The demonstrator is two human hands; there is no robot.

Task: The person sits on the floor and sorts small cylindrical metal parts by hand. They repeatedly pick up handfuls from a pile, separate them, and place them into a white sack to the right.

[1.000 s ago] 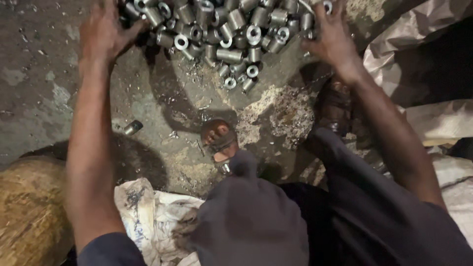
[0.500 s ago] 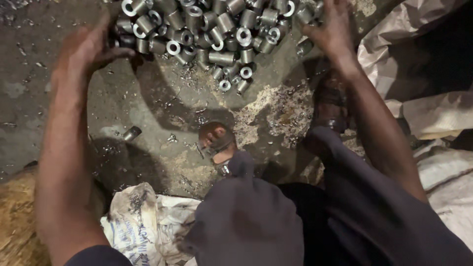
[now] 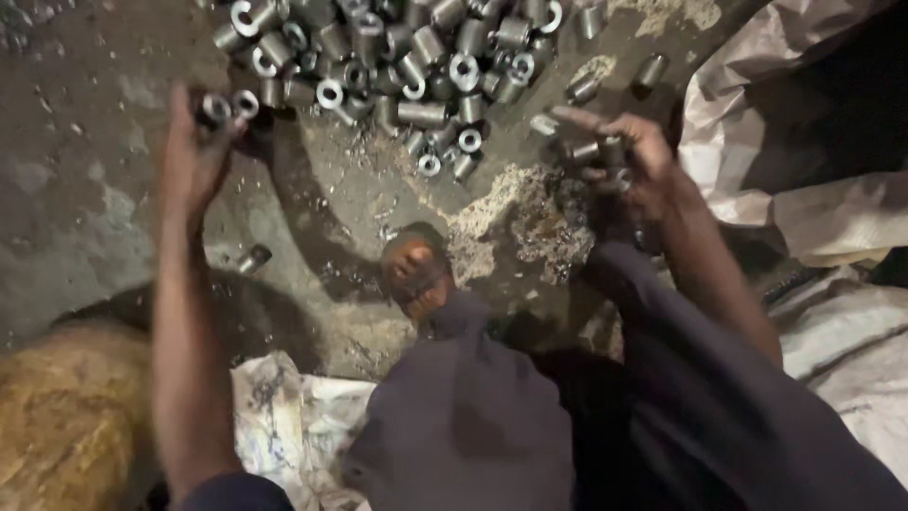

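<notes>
A heap of several short metal bushings (image 3: 397,66) lies on the dirty floor at the top of the view. My left hand (image 3: 194,151) is lifted at the heap's left edge with two bushings (image 3: 230,106) gripped at its fingertips. My right hand (image 3: 624,166) is raised at the heap's right side, its fingers curled around a few bushings (image 3: 596,151). My bent knee in dark trousers (image 3: 473,407) fills the lower middle, with my foot in a sandal (image 3: 416,270) just beyond it.
A single loose bushing (image 3: 253,257) lies on the floor near my left forearm. Metal shavings (image 3: 530,213) are scattered by my foot. Pale sacks (image 3: 804,142) lie at the right, crumpled cloth (image 3: 284,426) at the bottom, a brownish sack (image 3: 66,416) at lower left.
Both hands have drawn back from the heap toward me, each now holding bushings. The camera has moved closer to the floor.
</notes>
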